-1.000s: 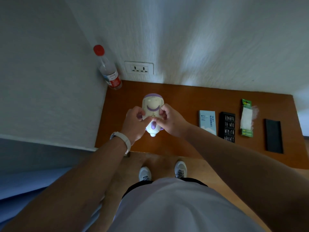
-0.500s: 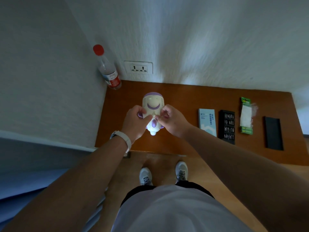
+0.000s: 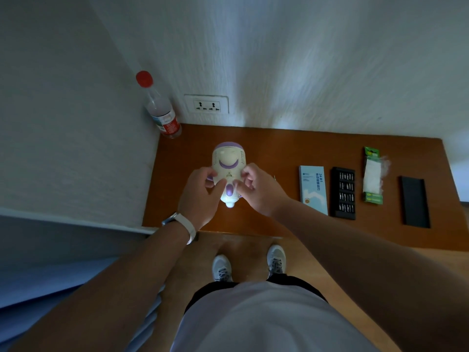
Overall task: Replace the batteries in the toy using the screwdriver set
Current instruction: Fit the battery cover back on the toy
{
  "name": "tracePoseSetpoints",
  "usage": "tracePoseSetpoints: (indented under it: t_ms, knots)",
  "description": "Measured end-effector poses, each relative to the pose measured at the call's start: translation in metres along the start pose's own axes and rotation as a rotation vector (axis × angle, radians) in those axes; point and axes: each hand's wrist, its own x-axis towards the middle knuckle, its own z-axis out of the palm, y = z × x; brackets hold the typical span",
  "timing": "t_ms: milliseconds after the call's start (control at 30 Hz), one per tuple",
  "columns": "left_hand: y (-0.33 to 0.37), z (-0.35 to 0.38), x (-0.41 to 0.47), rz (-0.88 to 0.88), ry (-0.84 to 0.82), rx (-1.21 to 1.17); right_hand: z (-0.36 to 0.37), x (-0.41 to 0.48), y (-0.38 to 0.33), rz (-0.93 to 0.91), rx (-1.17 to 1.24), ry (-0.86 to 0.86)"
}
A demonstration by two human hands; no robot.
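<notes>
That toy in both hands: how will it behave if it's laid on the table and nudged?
Likely to roll: the toy has a rounded, egg-like body. Its glossy plastic shell looks stiff and probably a bit slippery, which may be why the left hand and right hand both grip it.

toy: cream-white body, purple cap, purple curved band, purple oval | table: orange-brown wood | bottle: clear, red cap, red-and-white label | box: pale blue, white print | bit tray: black, silver bits | battery pack: green card, white centre | slab: plain black | wristband: white
</notes>
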Motion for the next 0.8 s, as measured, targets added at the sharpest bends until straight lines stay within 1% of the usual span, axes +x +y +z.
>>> tracePoseSetpoints:
  t_ms: [133, 267, 333, 433, 567, 667, 800]
  knots:
    - [-0.005, 0.002, -0.011, 0.007, 0.003, 0.011, -0.005, -0.009, 0.008, -0.044, -0.069, -0.008]
    - [-0.015, 0.001, -0.032, 0.064, -0.020, 0.013, -0.014, -0.021, 0.023, 0.013, -0.141, -0.049]
    - [-0.024, 0.003, -0.044, 0.094, -0.042, 0.085, -0.021, -0.030, 0.033, 0.006, -0.217, -0.052]
    - [-0.037, 0.011, -0.062, 0.173, -0.076, 0.262, -0.028, -0.041, 0.052, -0.014, -0.375, -0.071]
    - [-0.047, 0.032, -0.077, 0.305, -0.190, 0.440, -0.032, -0.050, 0.078, -0.018, -0.511, -0.086]
    - [-0.043, 0.053, -0.075, 0.419, -0.238, 0.516, -0.033, -0.051, 0.090, -0.031, -0.571, -0.080]
    - [-0.025, 0.085, -0.063, 0.492, -0.249, 0.552, -0.034, -0.049, 0.102, -0.035, -0.586, -0.096]
